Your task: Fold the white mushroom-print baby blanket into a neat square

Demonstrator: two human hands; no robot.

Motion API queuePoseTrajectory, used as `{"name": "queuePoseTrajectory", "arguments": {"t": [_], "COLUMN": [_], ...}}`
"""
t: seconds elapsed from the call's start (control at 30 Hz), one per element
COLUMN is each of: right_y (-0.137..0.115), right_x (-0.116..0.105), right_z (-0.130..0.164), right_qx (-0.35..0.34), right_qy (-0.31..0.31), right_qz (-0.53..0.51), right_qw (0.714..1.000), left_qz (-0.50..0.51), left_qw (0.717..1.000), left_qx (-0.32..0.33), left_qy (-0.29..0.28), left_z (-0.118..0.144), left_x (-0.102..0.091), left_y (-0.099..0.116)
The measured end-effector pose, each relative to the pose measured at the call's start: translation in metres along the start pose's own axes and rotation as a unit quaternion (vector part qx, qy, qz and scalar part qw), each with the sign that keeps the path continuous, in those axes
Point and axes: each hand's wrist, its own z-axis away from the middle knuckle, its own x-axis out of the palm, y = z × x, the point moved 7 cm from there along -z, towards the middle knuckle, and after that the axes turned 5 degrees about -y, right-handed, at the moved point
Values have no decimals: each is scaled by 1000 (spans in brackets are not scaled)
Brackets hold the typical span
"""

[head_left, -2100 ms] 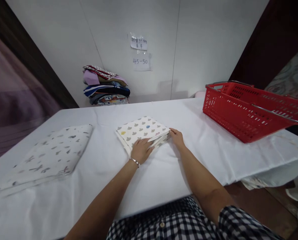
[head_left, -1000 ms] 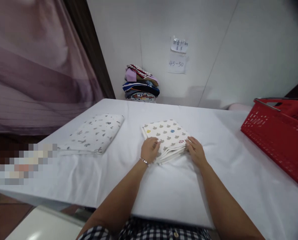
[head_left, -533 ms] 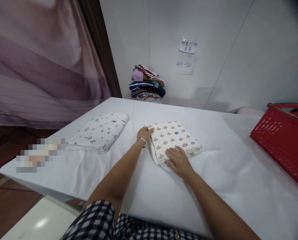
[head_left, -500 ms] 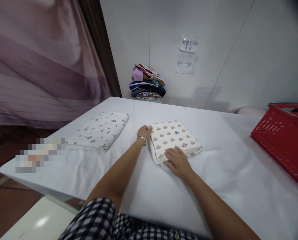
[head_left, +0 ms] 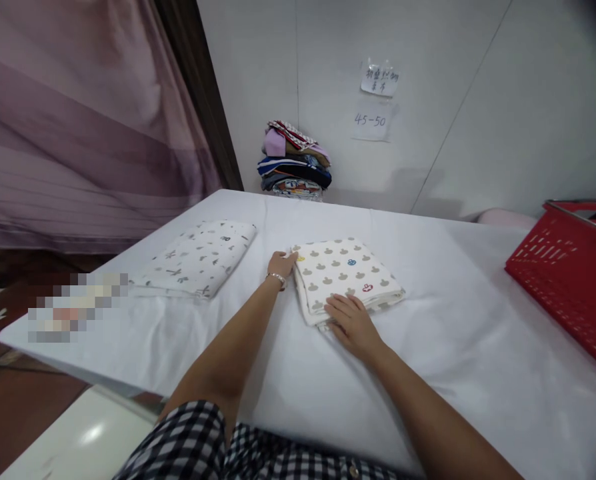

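Between both hands (head_left: 351,320), touching: folded cloth (head_left: 345,275).

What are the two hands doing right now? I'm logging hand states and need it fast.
Left hand: fingers curled at the far left corner of the folded mouse-print cloth; grip unclear.
Right hand: open, flat on the cloth's near edge.

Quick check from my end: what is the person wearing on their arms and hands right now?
Both forearms are bare. The left hand has a thin silvery bracelet at the wrist; the right hand wears nothing visible. A black-and-white checked garment shows at the bottom edge. No gloves.
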Motion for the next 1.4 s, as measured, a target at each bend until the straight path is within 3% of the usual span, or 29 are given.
{"name": "queuePoseTrajectory", "arguments": {"t": [0.17,0.3,0.57,0.73,0.97,1.2,1.4], "right_y": [-4,-5,-17,-17,-9,-21,-23], "right_x": [-4,-7,-1,3,-8,1,6], "right_z": [-3,-11,-32,-36,-29,-26,-24], "right_qx": [4,55,138,112,91,46,55], "right_qy": [37,55,14,-5,95,44,41], "right_qz": [-9,-21,12,19,-100,-73,-22], "right_qw": [999,997,990,994,986,995,997], "left_qz": [69,124,186,199,245,280,280], "left_qw": [996,982,961,957,939,930,924], "left_qx": [-25,-45,-60,-64,-76,-74,-73], "left_qy": [-59,-132,-197,-200,-227,-226,-248], "left_z": [38,73,121,130,136,139,136], "left_x": [4,18,26,26,32,36,37], "left_y": [-12,-24,-35,-36,-35,-35,-31]}}
